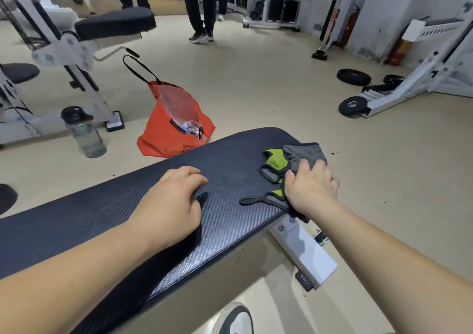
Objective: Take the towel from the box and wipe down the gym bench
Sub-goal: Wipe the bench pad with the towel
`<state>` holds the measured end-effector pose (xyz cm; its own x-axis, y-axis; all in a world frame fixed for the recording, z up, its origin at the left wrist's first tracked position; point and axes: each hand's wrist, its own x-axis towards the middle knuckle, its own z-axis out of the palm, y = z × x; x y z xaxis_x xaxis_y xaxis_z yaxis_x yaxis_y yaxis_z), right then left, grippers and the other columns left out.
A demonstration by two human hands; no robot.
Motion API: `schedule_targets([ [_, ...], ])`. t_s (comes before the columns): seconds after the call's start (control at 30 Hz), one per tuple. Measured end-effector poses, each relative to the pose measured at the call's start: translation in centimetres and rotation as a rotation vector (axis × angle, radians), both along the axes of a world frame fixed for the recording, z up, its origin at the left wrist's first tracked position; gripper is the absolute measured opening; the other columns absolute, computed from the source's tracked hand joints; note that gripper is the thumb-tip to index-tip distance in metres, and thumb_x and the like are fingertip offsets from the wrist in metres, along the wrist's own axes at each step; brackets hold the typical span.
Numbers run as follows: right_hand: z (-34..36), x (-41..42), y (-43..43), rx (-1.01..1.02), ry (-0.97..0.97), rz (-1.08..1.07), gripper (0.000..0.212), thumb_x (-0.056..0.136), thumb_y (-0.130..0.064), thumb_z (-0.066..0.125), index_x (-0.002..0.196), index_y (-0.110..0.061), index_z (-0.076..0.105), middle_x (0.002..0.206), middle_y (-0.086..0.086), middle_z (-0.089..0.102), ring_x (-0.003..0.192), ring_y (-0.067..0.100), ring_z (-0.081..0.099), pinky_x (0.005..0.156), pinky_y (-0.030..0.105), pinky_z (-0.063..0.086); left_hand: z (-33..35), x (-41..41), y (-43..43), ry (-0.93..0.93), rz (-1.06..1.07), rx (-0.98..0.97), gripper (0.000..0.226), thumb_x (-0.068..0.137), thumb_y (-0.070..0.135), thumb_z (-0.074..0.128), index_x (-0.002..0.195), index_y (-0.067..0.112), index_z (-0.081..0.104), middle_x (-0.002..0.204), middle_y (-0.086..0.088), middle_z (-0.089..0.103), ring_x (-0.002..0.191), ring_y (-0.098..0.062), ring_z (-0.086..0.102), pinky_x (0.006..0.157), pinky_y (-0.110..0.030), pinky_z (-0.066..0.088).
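A dark textured gym bench [102,213] runs across the lower half of the view, its pad end at upper right. My right hand [311,188] presses a grey and lime-green towel [289,159] onto the pad near that end, fingers closed over the cloth. Part of the towel trails off the pad's near edge. My left hand [174,203] rests flat on the middle of the pad, fingers slightly curled, holding nothing.
An orange tote bag [174,126] stands open on the floor beyond the bench, a water bottle [84,131] to its left. White gym machines stand at left and right, weight plates [353,76] lie on the floor at right. A person's legs [202,9] stand at the back.
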<state>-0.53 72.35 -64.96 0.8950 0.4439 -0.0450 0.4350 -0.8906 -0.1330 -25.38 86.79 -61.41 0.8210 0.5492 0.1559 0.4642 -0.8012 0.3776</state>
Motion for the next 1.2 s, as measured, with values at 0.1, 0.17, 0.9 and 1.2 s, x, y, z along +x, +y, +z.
schedule_targets([
  [0.1, 0.1, 0.7, 0.9, -0.014, 0.004, -0.002, 0.057, 0.103, -0.050, 0.031, 0.147, -0.014, 0.042, 0.148, 0.021, 0.038, 0.139, 0.041, 0.032, 0.114, 0.053, 0.027, -0.1, 0.1, 0.9, 0.050, -0.001, -0.002, 0.047, 0.087, 0.011, 0.053, 0.131, 0.020, 0.065, 0.143, 0.005, 0.056, 0.135, -0.018, 0.046, 0.110, -0.034, 0.042],
  [0.17, 0.0, 1.7, 1.7, -0.017, -0.009, -0.028, 0.058, 0.103, -0.050, 0.031, 0.149, -0.016, 0.042, 0.149, 0.021, 0.038, 0.140, 0.041, 0.032, 0.115, 0.054, 0.026, 0.0, 0.0, 2.2, 0.088, 0.025, -0.005, 0.049, 0.086, 0.009, 0.051, 0.132, 0.020, 0.065, 0.146, 0.004, 0.054, 0.137, -0.020, 0.046, 0.113, -0.035, 0.041],
  [0.9, 2.6, 2.7, 20.6, -0.247, 0.057, 0.377, 0.060, 0.096, -0.058, 0.029, 0.143, -0.030, 0.054, 0.152, 0.008, 0.051, 0.141, 0.035, 0.042, 0.111, 0.049, 0.032, -2.0, -3.1, 14.7, 0.005, 0.368, -0.139, 0.047, 0.084, 0.003, 0.050, 0.125, 0.020, 0.068, 0.137, 0.004, 0.063, 0.124, -0.022, 0.058, 0.107, -0.035, 0.046],
  [1.2, 2.3, -15.6, 24.8, -0.292, 0.044, 0.743, 0.068, 0.101, -0.063, 0.016, 0.146, -0.024, 0.050, 0.153, 0.013, 0.052, 0.141, 0.038, 0.044, 0.112, 0.052, 0.028, -0.5, -14.9, 13.8, -0.060, 0.366, -0.215, 0.049, 0.086, -0.001, 0.049, 0.126, 0.021, 0.068, 0.131, 0.009, 0.064, 0.124, -0.014, 0.057, 0.105, -0.021, 0.039],
])
